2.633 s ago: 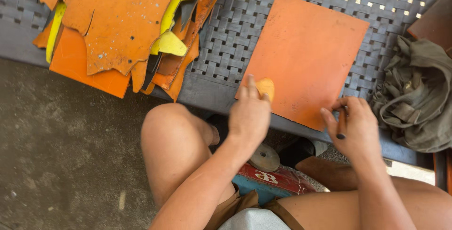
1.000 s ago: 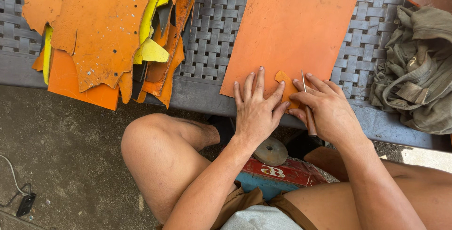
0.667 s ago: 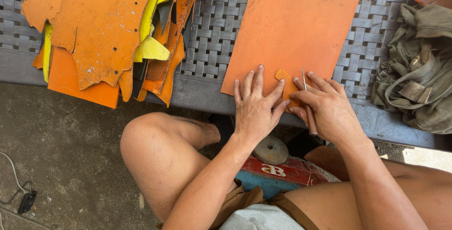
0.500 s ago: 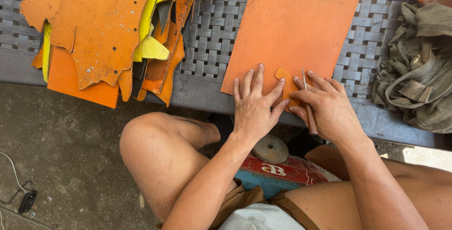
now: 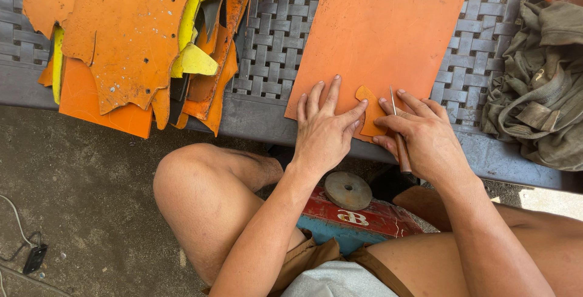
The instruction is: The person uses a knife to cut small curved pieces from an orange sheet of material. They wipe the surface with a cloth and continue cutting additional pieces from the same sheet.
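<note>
Flat left hand [image 5: 325, 130] pinning template [image 5: 368, 112], right hand [image 5: 425, 136] pinching awl [image 5: 398, 130]

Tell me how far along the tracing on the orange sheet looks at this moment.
Done: the small template lies flat near the orange sheet's lower edge, pinned by the left hand. In hand: the right hand holds a thin pointed tool against the template's right side. Left: no cut-out shows in this sheet, unlike the punched scraps piled at left.

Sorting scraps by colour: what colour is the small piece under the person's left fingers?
Orange, a shade lighter than the sheet beneath; the small piece shows best in the head view.
</note>
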